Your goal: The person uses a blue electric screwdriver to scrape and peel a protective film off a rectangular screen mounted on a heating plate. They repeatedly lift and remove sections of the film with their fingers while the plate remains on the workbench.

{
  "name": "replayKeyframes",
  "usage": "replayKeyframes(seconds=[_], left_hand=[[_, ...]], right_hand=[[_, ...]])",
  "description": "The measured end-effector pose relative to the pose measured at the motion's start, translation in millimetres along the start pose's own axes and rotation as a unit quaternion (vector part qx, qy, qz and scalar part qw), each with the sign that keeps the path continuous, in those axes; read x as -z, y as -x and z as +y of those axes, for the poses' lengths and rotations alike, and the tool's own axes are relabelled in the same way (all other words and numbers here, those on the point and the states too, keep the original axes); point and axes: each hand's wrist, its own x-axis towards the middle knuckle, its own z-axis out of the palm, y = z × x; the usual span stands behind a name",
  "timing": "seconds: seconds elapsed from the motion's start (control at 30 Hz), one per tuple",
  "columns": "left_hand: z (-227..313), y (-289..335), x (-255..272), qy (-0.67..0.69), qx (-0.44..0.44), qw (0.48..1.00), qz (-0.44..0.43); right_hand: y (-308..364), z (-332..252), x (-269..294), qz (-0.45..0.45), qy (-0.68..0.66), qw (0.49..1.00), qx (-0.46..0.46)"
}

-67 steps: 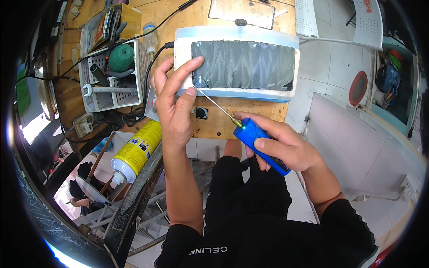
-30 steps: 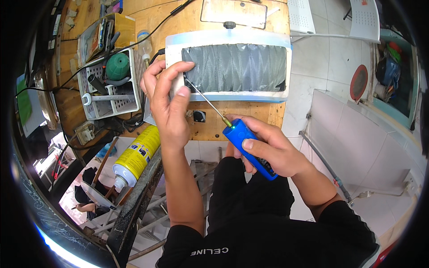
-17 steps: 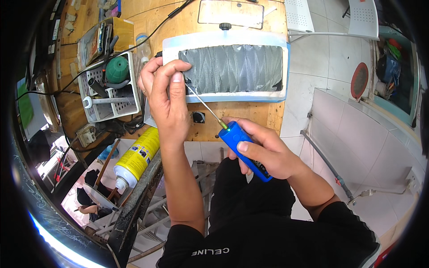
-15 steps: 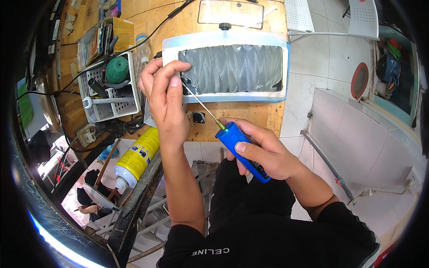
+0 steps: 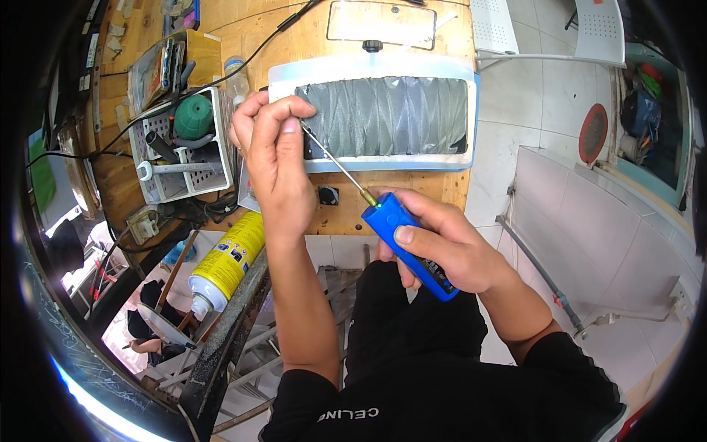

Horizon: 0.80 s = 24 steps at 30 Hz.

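My right hand (image 5: 449, 247) grips a blue electric screwdriver (image 5: 407, 244) whose thin metal shaft (image 5: 337, 164) slants up and left. My left hand (image 5: 274, 158) pinches the shaft's tip between thumb and fingers at the left end of a flat grey crinkled panel in a light blue-white frame (image 5: 383, 116) lying on the wooden workbench (image 5: 412, 190). The tip itself is hidden by my fingers.
A white plastic basket (image 5: 180, 151) with a green round object and tools stands left of the panel. A yellow spray can (image 5: 222, 263) lies at the bench's front left. Cables cross the bench. A clear rectangular plate (image 5: 379, 22) lies behind the panel. White tiled floor lies to the right.
The left hand went from lying flat on the panel's left end to pinching the shaft tip. The screwdriver moved slightly up and left.
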Motion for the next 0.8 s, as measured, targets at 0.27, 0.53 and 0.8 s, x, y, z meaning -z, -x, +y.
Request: replayKeyframes(seconds=[0.27, 0.53, 0.8], left_hand=[[2.6, 2.3, 6.6, 0.037, -0.001, 0.999, -0.031], [1.6, -1.2, 3.6, 0.032, -0.014, 0.999, -0.010], [-1.3, -10.0, 5.8, -0.054, -0.042, 0.998, -0.008]], right_hand=[[7.8, -19.6, -3.5, -0.003, -0.017, 0.999, -0.048], [11.9, -34.1, -0.5, -0.010, -0.044, 0.997, -0.070], [12.4, -30.8, 4.1, -0.014, -0.062, 0.996, -0.068]])
